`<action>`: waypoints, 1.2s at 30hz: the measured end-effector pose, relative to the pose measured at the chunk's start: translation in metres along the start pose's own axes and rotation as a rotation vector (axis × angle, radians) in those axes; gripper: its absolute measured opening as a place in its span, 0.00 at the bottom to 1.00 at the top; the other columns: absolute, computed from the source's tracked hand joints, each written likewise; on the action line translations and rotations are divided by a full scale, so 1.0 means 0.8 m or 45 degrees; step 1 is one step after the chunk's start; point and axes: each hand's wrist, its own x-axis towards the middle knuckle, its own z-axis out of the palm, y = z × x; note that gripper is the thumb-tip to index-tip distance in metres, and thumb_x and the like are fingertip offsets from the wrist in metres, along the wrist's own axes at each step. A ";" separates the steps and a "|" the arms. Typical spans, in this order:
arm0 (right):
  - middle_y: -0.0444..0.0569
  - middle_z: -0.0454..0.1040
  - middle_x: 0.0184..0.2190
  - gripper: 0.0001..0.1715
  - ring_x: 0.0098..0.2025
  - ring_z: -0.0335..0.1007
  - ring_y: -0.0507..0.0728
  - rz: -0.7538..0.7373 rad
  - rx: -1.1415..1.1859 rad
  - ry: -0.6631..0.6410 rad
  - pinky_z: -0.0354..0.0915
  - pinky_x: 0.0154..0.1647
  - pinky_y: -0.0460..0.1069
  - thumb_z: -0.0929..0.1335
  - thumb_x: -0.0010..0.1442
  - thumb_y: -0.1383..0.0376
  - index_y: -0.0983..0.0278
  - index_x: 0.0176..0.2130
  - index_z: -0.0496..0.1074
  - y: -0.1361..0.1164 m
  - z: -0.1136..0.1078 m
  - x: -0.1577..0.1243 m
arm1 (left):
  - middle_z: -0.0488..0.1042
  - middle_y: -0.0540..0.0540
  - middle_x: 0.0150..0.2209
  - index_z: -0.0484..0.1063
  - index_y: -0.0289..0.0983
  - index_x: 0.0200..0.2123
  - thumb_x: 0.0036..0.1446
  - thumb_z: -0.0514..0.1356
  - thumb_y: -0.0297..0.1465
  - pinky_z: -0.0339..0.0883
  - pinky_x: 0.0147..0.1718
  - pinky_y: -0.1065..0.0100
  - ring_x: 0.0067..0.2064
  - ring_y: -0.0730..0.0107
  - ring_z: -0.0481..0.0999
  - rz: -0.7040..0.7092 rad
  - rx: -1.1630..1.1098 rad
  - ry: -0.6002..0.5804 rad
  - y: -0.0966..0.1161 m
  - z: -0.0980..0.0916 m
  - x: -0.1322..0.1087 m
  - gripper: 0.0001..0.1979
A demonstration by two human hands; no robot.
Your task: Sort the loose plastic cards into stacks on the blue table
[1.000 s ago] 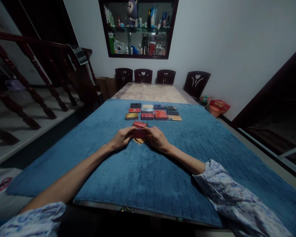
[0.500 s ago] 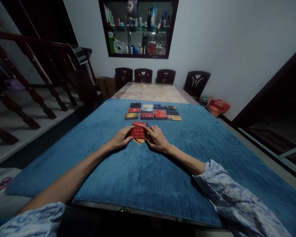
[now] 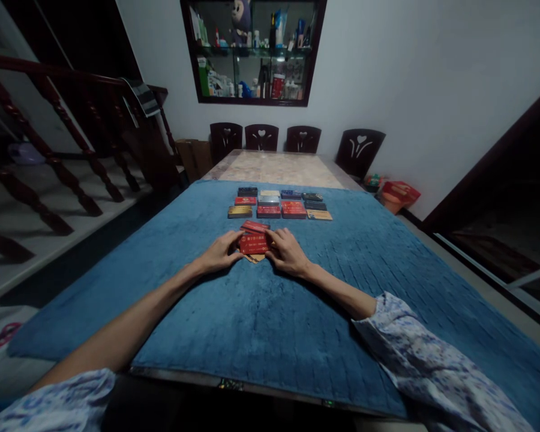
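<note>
Between my two hands is a red card (image 3: pixel 254 243) with pale printing, its face toward me. My left hand (image 3: pixel 224 250) pinches its left edge between thumb and fingers. At its right edge, my right hand (image 3: pixel 287 251) grips in the same way. Tan cards (image 3: pixel 254 258) show below the red card, close to the cloth. Another red card (image 3: pixel 254 227) lies just behind, partly covered. Beyond my hands several card stacks stand in rows, among them a gold stack (image 3: pixel 240 212), a red stack (image 3: pixel 293 209) and a tan stack (image 3: pixel 319 215).
A blue cloth (image 3: pixel 270 324) covers the near part of the table, and the bare tabletop (image 3: pixel 276 167) shows at the far end. Dark chairs (image 3: pixel 261 138) line the back wall. A wooden railing (image 3: pixel 72 150) runs along the left, and a white bag (image 3: pixel 4 336) is at lower left.
The red card between my hands has tilted slightly and shows more of its face. The tan cards below it look a little more fanned. Both hands have barely moved.
</note>
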 end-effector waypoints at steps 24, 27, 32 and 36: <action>0.60 0.76 0.48 0.30 0.47 0.67 0.63 0.123 0.090 -0.332 0.60 0.50 0.57 0.71 0.61 0.62 0.68 0.60 0.68 0.003 -0.033 0.019 | 0.72 0.45 0.39 0.70 0.35 0.54 0.61 0.61 0.34 0.68 0.40 0.65 0.37 0.67 0.70 -0.029 0.027 -0.003 0.024 0.004 0.006 0.19; 0.58 0.76 0.46 0.28 0.45 0.67 0.62 0.111 0.121 -0.351 0.59 0.50 0.56 0.72 0.60 0.62 0.68 0.58 0.70 0.003 -0.041 0.019 | 0.72 0.46 0.38 0.72 0.35 0.50 0.60 0.62 0.34 0.68 0.39 0.65 0.37 0.66 0.70 -0.075 0.013 -0.032 0.029 0.002 0.009 0.16; 0.55 0.76 0.42 0.27 0.43 0.67 0.60 0.080 0.178 -0.360 0.59 0.49 0.55 0.73 0.59 0.62 0.68 0.55 0.72 0.009 -0.051 0.020 | 0.74 0.44 0.41 0.73 0.35 0.49 0.58 0.63 0.32 0.69 0.43 0.63 0.40 0.64 0.72 -0.100 0.007 -0.056 0.037 0.003 0.016 0.16; 0.51 0.74 0.38 0.19 0.40 0.65 0.58 0.033 0.172 -0.386 0.57 0.47 0.53 0.74 0.59 0.60 0.66 0.48 0.74 0.019 -0.058 0.021 | 0.74 0.42 0.48 0.73 0.36 0.52 0.56 0.63 0.28 0.70 0.50 0.59 0.47 0.59 0.74 -0.079 0.012 -0.063 0.044 0.004 0.022 0.19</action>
